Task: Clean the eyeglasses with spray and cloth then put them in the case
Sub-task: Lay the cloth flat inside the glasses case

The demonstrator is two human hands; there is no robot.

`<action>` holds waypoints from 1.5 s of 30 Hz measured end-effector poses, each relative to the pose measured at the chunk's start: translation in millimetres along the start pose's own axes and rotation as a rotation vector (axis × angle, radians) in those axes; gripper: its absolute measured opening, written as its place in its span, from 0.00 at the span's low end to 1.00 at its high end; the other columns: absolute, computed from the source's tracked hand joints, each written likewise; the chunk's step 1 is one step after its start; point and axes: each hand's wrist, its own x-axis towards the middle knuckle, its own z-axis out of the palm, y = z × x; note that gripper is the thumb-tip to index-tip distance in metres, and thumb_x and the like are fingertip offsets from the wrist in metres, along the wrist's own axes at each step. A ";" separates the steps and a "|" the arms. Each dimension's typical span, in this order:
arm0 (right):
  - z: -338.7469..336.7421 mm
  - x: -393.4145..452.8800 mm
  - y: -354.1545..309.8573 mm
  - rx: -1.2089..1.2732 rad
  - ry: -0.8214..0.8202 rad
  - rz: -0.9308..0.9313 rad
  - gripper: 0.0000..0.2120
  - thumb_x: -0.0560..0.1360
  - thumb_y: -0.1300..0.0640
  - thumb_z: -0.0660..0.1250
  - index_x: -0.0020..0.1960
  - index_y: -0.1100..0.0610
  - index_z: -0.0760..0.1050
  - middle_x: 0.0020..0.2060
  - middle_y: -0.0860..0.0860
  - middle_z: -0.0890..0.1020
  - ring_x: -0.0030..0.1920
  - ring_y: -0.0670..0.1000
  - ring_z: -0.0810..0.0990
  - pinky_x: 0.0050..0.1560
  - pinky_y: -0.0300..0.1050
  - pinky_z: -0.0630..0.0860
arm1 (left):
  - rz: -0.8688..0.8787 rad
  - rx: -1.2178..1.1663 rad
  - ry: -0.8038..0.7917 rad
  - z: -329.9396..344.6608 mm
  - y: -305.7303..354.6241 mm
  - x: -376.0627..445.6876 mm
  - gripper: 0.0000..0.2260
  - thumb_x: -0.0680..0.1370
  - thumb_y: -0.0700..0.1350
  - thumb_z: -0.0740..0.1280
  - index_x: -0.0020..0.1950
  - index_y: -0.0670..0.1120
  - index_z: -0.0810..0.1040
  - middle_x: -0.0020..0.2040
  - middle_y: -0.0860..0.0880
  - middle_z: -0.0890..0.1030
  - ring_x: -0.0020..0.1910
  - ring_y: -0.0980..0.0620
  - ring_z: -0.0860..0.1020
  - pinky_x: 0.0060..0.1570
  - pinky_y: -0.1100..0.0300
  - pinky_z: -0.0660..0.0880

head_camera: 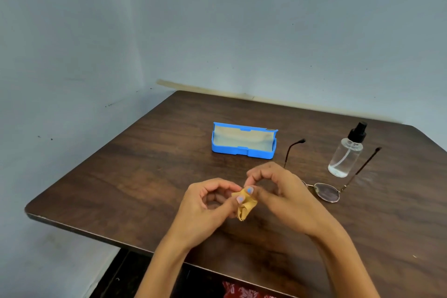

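Note:
A small yellow cloth (244, 208) is bunched up between my two hands above the middle of the brown table (135, 167). My left hand (212, 203) pinches it with thumb and fingers, and my right hand (273, 189) pinches its top edge. The eyeglasses (327, 191) lie on the table just right of my right hand, temples unfolded and pointing away; one lens is hidden behind that hand. A clear spray bottle (346, 155) with a black nozzle stands upright between the temples. The blue case (243, 144) stands open behind my hands, nothing visible inside.
The table sits in a corner of blue-grey walls. Its left and front edges are close to my hands. A red patterned fabric (242, 291) shows below the front edge.

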 end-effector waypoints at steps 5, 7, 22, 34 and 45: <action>3.8 13.1 -7.5 0.326 -0.061 0.030 0.06 0.74 0.64 0.69 0.41 0.54 0.80 0.51 0.48 0.80 0.54 0.43 0.79 0.54 0.39 0.76 | 0.137 0.051 -0.006 -10.1 2.9 10.1 0.11 0.67 0.54 0.71 0.40 0.47 0.81 0.45 0.50 0.80 0.44 0.48 0.79 0.43 0.54 0.76; 7.0 17.8 -9.1 0.393 -0.084 0.027 0.06 0.74 0.64 0.67 0.41 0.56 0.80 0.50 0.50 0.81 0.55 0.47 0.79 0.56 0.41 0.76 | 0.127 -0.044 -0.041 -12.4 6.1 13.0 0.06 0.67 0.52 0.70 0.35 0.51 0.80 0.43 0.52 0.80 0.43 0.52 0.78 0.43 0.60 0.76; 29.0 39.9 4.2 0.941 -0.226 0.603 0.13 0.69 0.66 0.71 0.54 0.65 0.78 0.40 0.56 0.82 0.32 0.46 0.80 0.28 0.36 0.77 | -0.418 -0.172 0.045 -58.1 18.9 34.0 0.18 0.62 0.43 0.74 0.48 0.38 0.80 0.36 0.45 0.82 0.31 0.54 0.79 0.28 0.65 0.78; 52.8 80.6 20.7 0.542 0.546 0.494 0.10 0.75 0.55 0.69 0.39 0.60 0.78 0.37 0.52 0.78 0.37 0.50 0.75 0.35 0.41 0.71 | -0.539 -0.230 0.245 -68.7 7.9 89.4 0.05 0.72 0.34 0.70 0.46 0.39 0.79 0.42 0.43 0.81 0.38 0.51 0.80 0.32 0.64 0.80; 50.9 122.2 38.9 -0.009 0.847 0.507 0.12 0.78 0.55 0.63 0.55 0.62 0.75 0.67 0.56 0.65 0.68 0.55 0.65 0.65 0.47 0.60 | -0.419 0.119 0.435 -18.7 -30.0 151.4 0.05 0.70 0.46 0.74 0.39 0.46 0.81 0.42 0.49 0.81 0.43 0.52 0.77 0.44 0.58 0.74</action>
